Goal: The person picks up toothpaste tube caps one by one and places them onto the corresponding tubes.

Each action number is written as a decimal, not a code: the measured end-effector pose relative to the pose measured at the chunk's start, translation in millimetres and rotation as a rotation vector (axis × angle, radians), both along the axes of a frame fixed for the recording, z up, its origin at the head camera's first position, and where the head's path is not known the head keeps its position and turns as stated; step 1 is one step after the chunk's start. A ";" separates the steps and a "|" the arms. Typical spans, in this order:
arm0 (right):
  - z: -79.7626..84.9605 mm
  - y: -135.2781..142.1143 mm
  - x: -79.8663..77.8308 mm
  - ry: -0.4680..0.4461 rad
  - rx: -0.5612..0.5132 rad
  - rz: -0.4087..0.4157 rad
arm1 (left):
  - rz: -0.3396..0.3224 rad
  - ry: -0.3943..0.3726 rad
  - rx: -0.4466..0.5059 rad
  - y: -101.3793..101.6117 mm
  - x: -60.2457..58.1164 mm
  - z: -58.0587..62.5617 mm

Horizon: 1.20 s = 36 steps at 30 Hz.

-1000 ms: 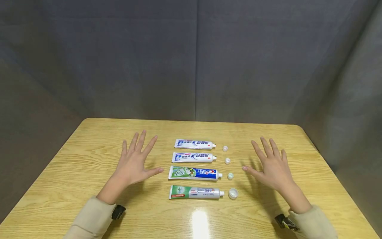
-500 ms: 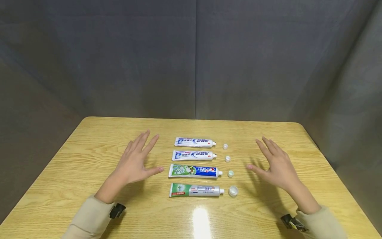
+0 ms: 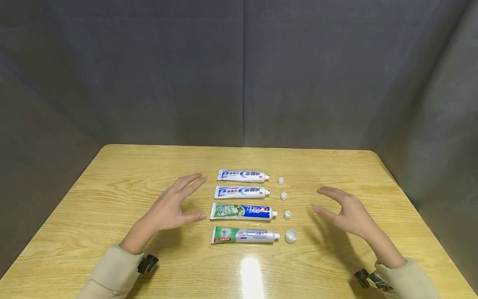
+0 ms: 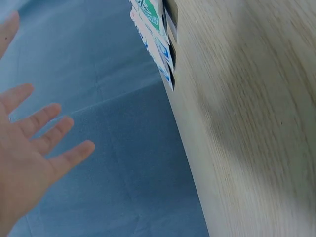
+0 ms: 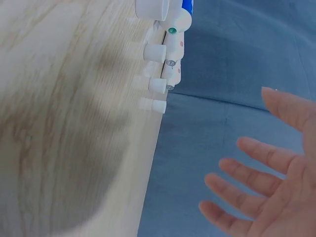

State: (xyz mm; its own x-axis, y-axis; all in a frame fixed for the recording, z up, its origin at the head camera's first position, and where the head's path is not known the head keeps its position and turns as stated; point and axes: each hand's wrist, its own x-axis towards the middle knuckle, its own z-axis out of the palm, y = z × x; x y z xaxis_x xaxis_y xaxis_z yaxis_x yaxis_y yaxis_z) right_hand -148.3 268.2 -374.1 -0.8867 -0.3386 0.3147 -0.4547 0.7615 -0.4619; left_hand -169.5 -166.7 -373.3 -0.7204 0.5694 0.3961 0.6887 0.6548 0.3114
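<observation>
1. So, four toothpaste tubes lie on their sides in a row between the two sets of fingers: a green-and-silver tube [image 3: 244, 235] nearest the person, then a blue-and-green tube [image 3: 242, 211], a near white tube [image 3: 242, 192] and a far white tube [image 3: 242, 175]. Flat ends face the left fingers, bare nozzles the right.
2. Between the nozzles and the right fingers sit a big cap [image 3: 291, 236] and three small ones, like the small cap [image 3: 287, 214] by the blue-and-green tube.
3. Left hand [image 3: 168, 209]: fingers loose, holding nothing, just left of the tubes. Right hand [image 3: 349, 214]: same deal, further out, right of the caps. Both hover over the table [image 3: 112, 178].
4. What could go wrong, imo: squeezing an uncapped tube might push paste out, a clumsy right finger could send a light cap rolling, and similar caps are easily mixed up.
5. Hard to see: the left wrist view cuts off the tubes, the right one crops the big cap, and I can't tell whether any nozzle is sealed.
</observation>
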 end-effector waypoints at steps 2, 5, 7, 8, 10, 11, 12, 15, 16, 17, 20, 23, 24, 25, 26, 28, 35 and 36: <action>-0.9 0.4 0.1 -0.019 -0.014 0.017 | -0.018 -0.034 0.022 0.3 0.1 -0.4; -2.1 0.3 0.5 -0.043 -0.030 0.039 | -0.039 -0.085 0.053 1.3 0.6 -1.2; -3.2 0.2 0.7 -0.058 -0.035 0.044 | -0.058 -0.108 0.069 2.5 0.2 -2.4; -3.9 0.1 0.7 -0.065 -0.037 0.044 | -0.070 -0.116 0.077 3.2 -0.3 -3.3; -5.7 0.2 0.3 -0.080 -0.040 0.051 | -0.095 -0.131 0.095 5.0 -1.2 -4.8; -6.9 0.2 0.1 -0.089 -0.044 0.055 | -0.106 -0.138 0.106 6.0 -1.5 -5.5; -8.1 0.3 -0.1 -0.098 -0.047 0.060 | -0.118 -0.144 0.115 6.8 -1.9 -6.5; -11.7 0.4 -1.0 -0.123 -0.075 0.101 | -0.142 -0.167 0.151 9.1 -1.9 -8.7; -12.4 0.4 -1.2 -0.134 -0.088 0.120 | -0.151 -0.171 0.161 9.9 -1.7 -9.2; -13.4 0.4 -1.5 -0.141 -0.100 0.138 | -0.158 -0.177 0.168 10.5 -1.7 -10.0; -15.2 -0.4 -2.7 -0.176 -0.134 0.198 | -0.165 -0.195 0.180 12.2 -2.0 -11.8; -17.5 -0.7 -4.3 -0.224 -0.168 0.252 | -0.172 -0.203 0.196 14.4 -2.3 -13.1; -18.2 -0.8 -4.7 -0.238 -0.179 0.266 | -0.176 -0.207 0.205 15.3 -2.4 -13.1; -19.5 -0.4 -5.4 -0.249 -0.189 0.279 | -0.183 -0.210 0.215 16.2 -2.7 -13.6; -20.3 -0.2 -5.7 -0.260 -0.197 0.288 | -0.192 -0.210 0.223 17.2 -3.0 -14.4; -22.0 -0.2 -6.3 -0.269 -0.200 0.302 | -0.204 -0.225 0.229 18.7 -3.8 -16.3; -27.7 -0.7 -7.9 -0.331 -0.183 0.337 | -0.212 -0.313 0.177 24.1 -4.7 -21.4; -28.5 -0.9 -8.1 -0.341 -0.184 0.344 | -0.216 -0.321 0.169 25.0 -4.8 -22.0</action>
